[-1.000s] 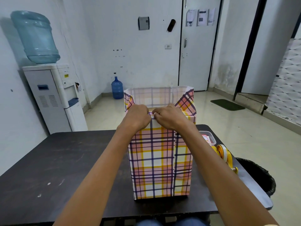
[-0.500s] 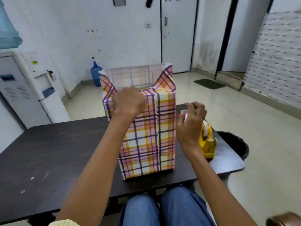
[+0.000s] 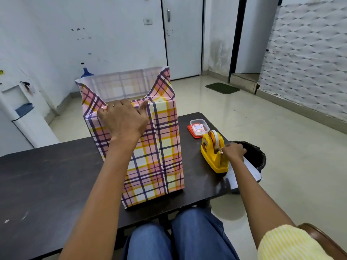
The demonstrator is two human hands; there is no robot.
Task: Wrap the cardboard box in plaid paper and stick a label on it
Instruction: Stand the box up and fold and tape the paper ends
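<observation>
Dark tabletop [image 3: 47, 175], white-walled room: you sit at its near edge, the plaid-wrapped box [image 3: 159, 147] standing upright before you with its paper flaps raised open above the top. Your left hand [image 3: 124, 119] lies on the near top edge, fingers straight and spread, pressing the folded paper down. Your right hand [image 3: 234, 152] is at the cutter end of the yellow tape dispenser [image 3: 212, 152], near the box's right side, fingers curled; whether they pinch tape cannot be told. A small clear container [image 3: 207, 127] sits behind the dispenser, a black bin [image 3: 257, 156] beyond the table's corner.
</observation>
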